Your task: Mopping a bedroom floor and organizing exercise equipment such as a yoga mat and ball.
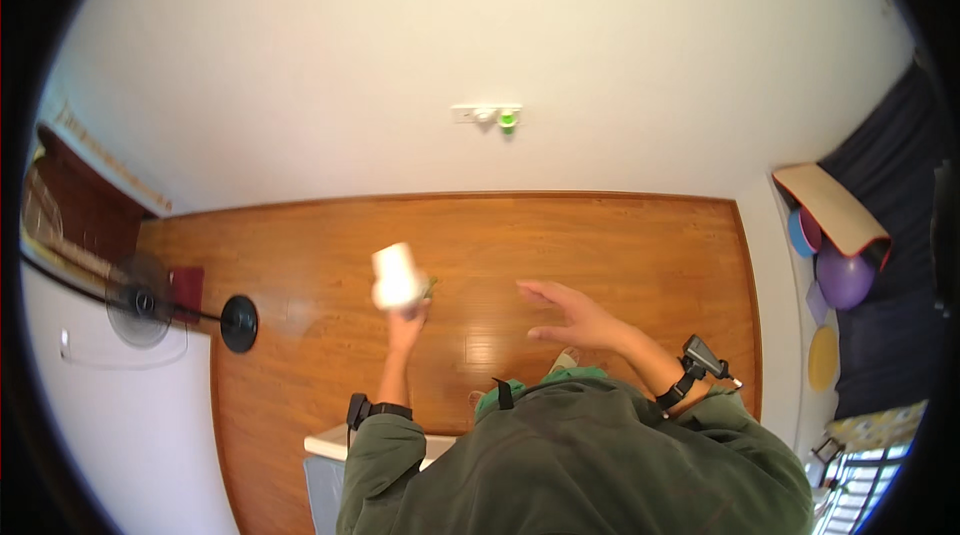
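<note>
My left hand [408,320] is closed round the lower end of a white, rounded object [397,277], held up over the wooden floor. Glare and motion wash out its surface, so its exact kind cannot be made out. A small green bit [430,287] shows at its right side, by my fingers. My right hand [575,317] hangs in the air further right, fingers stretched out and thumb apart, touching nothing. Each forearm wears a black strap with a small device.
Ahead, the white wall carries a socket strip [463,115] with a white plug and a green plug-in [508,122]. A black pedestal fan [239,325] stands at left. A purple ball [845,278] and a tan mat [835,203] lie at right. Pale furniture [325,444] borders my lower left.
</note>
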`<action>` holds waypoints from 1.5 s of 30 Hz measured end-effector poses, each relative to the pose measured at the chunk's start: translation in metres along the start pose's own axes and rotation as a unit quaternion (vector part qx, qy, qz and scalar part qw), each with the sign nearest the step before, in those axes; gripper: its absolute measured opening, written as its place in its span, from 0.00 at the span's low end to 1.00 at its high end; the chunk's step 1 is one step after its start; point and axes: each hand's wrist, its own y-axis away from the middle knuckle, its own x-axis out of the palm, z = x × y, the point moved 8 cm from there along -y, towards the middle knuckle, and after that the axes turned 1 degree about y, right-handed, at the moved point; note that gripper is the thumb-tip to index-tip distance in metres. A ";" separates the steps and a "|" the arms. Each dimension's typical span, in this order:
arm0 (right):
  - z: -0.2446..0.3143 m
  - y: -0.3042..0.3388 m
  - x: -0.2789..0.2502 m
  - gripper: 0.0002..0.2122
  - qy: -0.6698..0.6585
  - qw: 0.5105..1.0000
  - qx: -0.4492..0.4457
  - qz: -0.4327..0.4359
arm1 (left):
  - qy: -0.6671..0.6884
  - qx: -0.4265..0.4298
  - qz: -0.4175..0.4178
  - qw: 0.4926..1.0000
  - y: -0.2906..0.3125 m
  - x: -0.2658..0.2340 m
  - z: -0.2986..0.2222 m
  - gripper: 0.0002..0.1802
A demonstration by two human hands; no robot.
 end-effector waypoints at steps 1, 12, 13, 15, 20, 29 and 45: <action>0.000 0.003 -0.015 0.30 -0.002 1.000 0.001 -0.017 | -0.010 0.027 0.047 0.999 -0.012 0.048 -0.023 0.13; 0.011 0.160 -0.284 0.15 -0.416 0.830 -0.192 -0.318 | -0.079 0.210 0.189 0.956 0.039 0.373 -0.176 0.13; 0.011 0.169 -0.297 0.14 -0.347 0.869 -0.187 -0.299 | -0.069 0.194 0.273 0.940 0.037 0.398 -0.162 0.15; -0.023 0.188 -0.307 0.16 -0.272 0.896 -0.041 -0.347 | -0.086 0.196 0.301 0.929 0.020 0.440 -0.131 0.14; -0.105 0.215 -0.341 0.16 -0.362 0.824 -0.053 -0.432 | -0.197 0.067 0.356 0.911 0.001 0.554 -0.073 0.16; -0.138 0.270 -0.545 0.22 -0.219 0.884 -0.093 -0.402 | -0.094 0.230 0.293 0.923 -0.025 0.777 -0.187 0.10; -0.237 0.459 -0.776 0.18 0.032 0.886 0.016 -0.462 | -0.125 0.282 0.566 0.765 0.035 1.306 -0.298 0.09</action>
